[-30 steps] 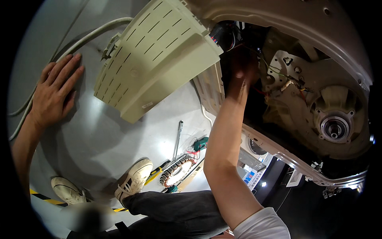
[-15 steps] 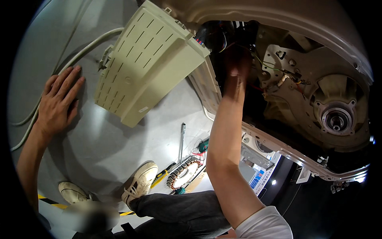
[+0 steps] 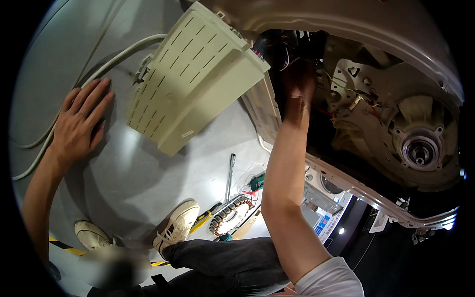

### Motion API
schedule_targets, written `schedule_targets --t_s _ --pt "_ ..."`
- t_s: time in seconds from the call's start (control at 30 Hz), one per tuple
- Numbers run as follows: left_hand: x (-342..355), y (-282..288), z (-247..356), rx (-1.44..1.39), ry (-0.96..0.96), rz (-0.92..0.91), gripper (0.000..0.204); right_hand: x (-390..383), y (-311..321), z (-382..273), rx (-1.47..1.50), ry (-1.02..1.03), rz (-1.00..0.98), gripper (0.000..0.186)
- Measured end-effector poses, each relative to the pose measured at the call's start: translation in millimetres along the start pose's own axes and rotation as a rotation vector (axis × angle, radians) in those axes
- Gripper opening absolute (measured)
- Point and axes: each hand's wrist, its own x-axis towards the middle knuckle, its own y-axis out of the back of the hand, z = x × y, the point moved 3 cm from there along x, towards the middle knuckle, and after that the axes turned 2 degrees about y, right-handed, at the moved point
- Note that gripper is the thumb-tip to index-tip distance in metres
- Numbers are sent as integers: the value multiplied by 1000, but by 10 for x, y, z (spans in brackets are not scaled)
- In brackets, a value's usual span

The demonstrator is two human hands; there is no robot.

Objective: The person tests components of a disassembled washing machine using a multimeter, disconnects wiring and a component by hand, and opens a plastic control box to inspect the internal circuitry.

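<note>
My left hand (image 3: 84, 116) lies on the grey floor (image 3: 123, 188) with fingers outstretched, near a pale cable (image 3: 109, 59). My right arm reaches up into the dark cavity of an opened appliance cabinet (image 3: 381, 20), probably a washing machine. My right hand (image 3: 302, 79) is in shadow among wires (image 3: 287, 57), its fingers hidden. Beside that cavity, a beige slotted plastic housing (image 3: 193, 84) hangs out at the left. To the right of my hand are a metal plate (image 3: 345, 72) and a round bearing hub (image 3: 419, 151).
On the floor below lie a metal bar (image 3: 231, 175), a coiled motor stator (image 3: 230, 218), a yellow-handled tool (image 3: 203, 220) and a green tool (image 3: 257, 181). My shoes (image 3: 175, 227) stand near striped tape (image 3: 67, 246). Another white appliance (image 3: 319, 208) appears behind my right arm.
The view has shifted slightly, changing where things sit in the picture. My left hand still lies on the floor and my right hand is still inside the cavity.
</note>
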Motion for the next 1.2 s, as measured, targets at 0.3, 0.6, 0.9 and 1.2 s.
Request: schedule_targets --t_s 0.3,0.6,0.9,1.2 --pt "11 34 9 -16 8 -12 64 -63 -12 -59 1 -11 1 34" --pt "11 36 20 18 9 55 59 -71 -49 -46 -64 -13 11 44" --pt "5 91 41 -40 -10 49 57 -170 -170 -100 -212 39 50 54" --pt "16 75 47 46 -30 91 56 -883 -604 -210 -679 66 128 65"
